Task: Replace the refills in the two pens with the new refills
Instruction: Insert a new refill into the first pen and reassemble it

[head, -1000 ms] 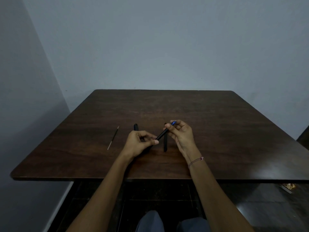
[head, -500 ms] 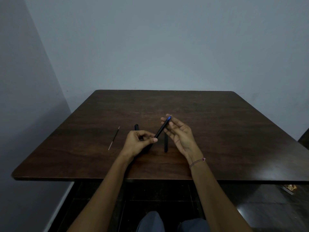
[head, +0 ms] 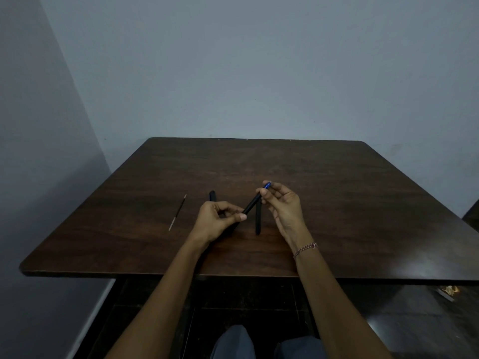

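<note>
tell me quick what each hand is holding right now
Left hand: closed, grips the lower end of the black pen.
Right hand: closed, pinches the same pen near its blue tip.

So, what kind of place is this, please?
Probably a plain indoor room, maybe at home or in an office: a dark brown wooden table stands by bare grey-blue painted walls that meet in a corner, above a dark glossy floor.

A plain, dimly lit indoor room: 2 blue-grey painted walls (head: 259, 73) meet in a corner behind a dark wood-grain table (head: 350, 203), which stands on a dark tiled floor (head: 414, 322) edged by a pale skirting strip (head: 99, 304). Whether it is a home or an office cannot be told.
</note>
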A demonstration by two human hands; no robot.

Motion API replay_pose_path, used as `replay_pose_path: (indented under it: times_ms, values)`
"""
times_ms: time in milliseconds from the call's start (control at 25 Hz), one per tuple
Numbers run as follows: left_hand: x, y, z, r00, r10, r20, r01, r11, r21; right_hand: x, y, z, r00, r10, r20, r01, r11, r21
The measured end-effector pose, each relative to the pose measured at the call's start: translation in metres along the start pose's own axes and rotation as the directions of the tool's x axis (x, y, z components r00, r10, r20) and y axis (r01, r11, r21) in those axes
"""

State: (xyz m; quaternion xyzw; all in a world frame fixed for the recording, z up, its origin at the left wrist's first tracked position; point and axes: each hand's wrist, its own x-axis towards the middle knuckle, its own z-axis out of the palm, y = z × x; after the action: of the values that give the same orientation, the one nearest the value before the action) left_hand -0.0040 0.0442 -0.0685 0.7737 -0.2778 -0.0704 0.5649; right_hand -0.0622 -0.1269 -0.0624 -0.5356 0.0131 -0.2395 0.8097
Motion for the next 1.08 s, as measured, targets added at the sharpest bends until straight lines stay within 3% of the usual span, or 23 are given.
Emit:
replay_pose_path:
  times_ms: [80,200,320,400,480,560,640,720,880,1080]
  values:
    - [0.001,0.000,0.001,0.995,-0.011,-0.101,0.007,0.999,-0.038,-0.001,-0.001,0.003,1.000,-0.014,-0.006,0.014,1.000,0.002]
    - [0.004,-0.001,0.001,0.936,-0.084,-0.343,0.004,0.974,-0.227,-0.001,-0.002,0.007,0.999,-0.009,-0.038,0.008,1.000,-0.016]
    - [0.007,-0.004,-0.001,0.865,-0.132,-0.484,-0.011,0.960,-0.281,0.004,0.000,0.017,0.998,-0.008,-0.056,-0.007,0.967,-0.253]
    - [0.005,-0.006,-0.004,0.816,-0.174,-0.551,-0.021,0.944,-0.329,0.009,0.004,0.030,1.000,-0.013,-0.011,0.006,0.886,-0.463]
    - [0.004,-0.006,-0.007,0.775,-0.192,-0.602,-0.033,0.939,-0.342,0.015,0.009,0.046,0.990,-0.008,0.140,0.104,0.710,-0.697]
    - [0.004,-0.007,-0.009,0.753,-0.192,-0.630,-0.033,0.944,-0.327,0.024,0.019,0.061,0.958,0.054,0.282,0.232,0.433,-0.871]
    - [0.005,-0.008,-0.010,0.738,-0.192,-0.647,-0.040,0.944,-0.327,0.033,0.028,0.077,0.932,0.156,0.327,0.303,0.160,-0.939]
    - [0.007,-0.010,-0.011,0.723,-0.216,-0.657,-0.051,0.931,-0.362,0.037,0.034,0.089,0.921,0.217,0.323,0.329,0.008,-0.944]
    - [0.008,-0.012,-0.011,0.724,-0.226,-0.652,-0.070,0.916,-0.395,0.039,0.036,0.099,0.921,0.241,0.306,0.333,-0.076,-0.940]
    - [0.009,-0.012,-0.010,0.740,-0.213,-0.638,-0.077,0.915,-0.395,0.036,0.038,0.095,0.946,0.114,0.302,0.309,-0.048,-0.950]
